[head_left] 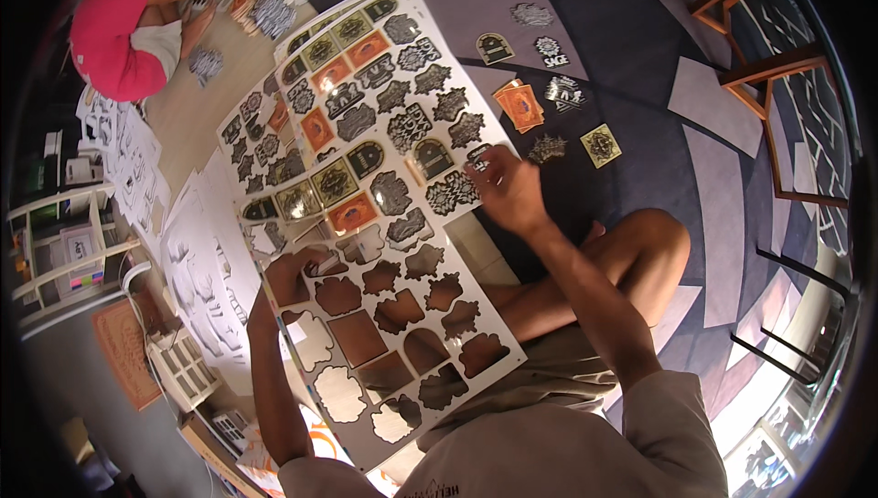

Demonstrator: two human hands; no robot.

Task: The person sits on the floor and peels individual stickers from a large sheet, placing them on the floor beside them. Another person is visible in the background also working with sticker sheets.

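A large sheet of die-cut stickers (384, 289) lies slanted across my lap, its near half mostly cut-out holes and its far half still filled with black, gold and orange stickers. My left hand (294, 278) grips the sheet near its left edge, fingers bent by the holes. At the right edge, my right hand (514, 194) pinches a small black-and-white sticker (477, 160); its fingers partly cover it. Beyond lies another sticker sheet (408, 4), partly overlapped. On the dark carpet to the right rest loose stickers: an orange pile (520, 107), a gold square (600, 146) and a dark arched one (495, 48).
At the far left a person in a pink top (110, 32) sits by sticker piles (273, 15). White cut-out sheets (206, 269) are stacked at my left, beside a white shelf (64, 242). Wooden chair legs (773, 73) stand at the right on the patterned carpet (631, 214).
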